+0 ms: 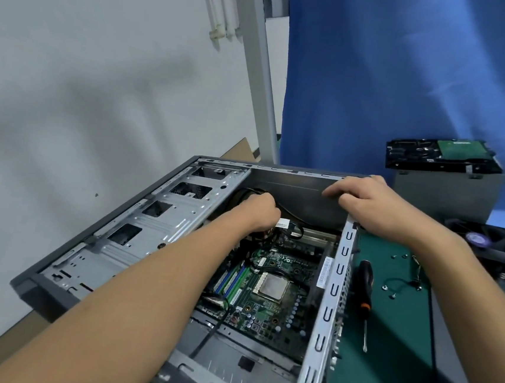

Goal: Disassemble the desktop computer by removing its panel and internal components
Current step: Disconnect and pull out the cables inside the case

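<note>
Where the green work mat (390, 343) meets the wall, one desktop computer case (135, 241) lies on its side, panel off, interior exposed.

Item 1: case, grey sheet metal, boxy; perforated drive cage at left, slotted rear rail (332, 291) at right.
Item 2: one motherboard (271, 301), green, flat in the case floor; one square metallic processor (273, 287) at its centre; memory sticks (232, 280) in blue and green slots just left of it, count unclear.
Item 3: black cables (291, 223), several, curved across the upper interior.
Item 4: one screwdriver (365, 290), black handle with orange band, thin steel shaft, lying on the mat just beside the case.
Item 5: loose screws (392, 294), small, silvery, at least five scattered on the mat, with a thin wire among them.
Item 6: one hard drive (440, 153), black with green board, resting on a grey metal box (448, 191) against blue fabric.
Item 7: one black fan (483, 244), round hub, on the mat at right.

Left hand (258, 210): reached inside the case, fingers curled closed among the cables; what exactly it grasps is hidden.
Right hand (367, 199): fingers draped over the case's upper far edge, gripping the rim.
</note>
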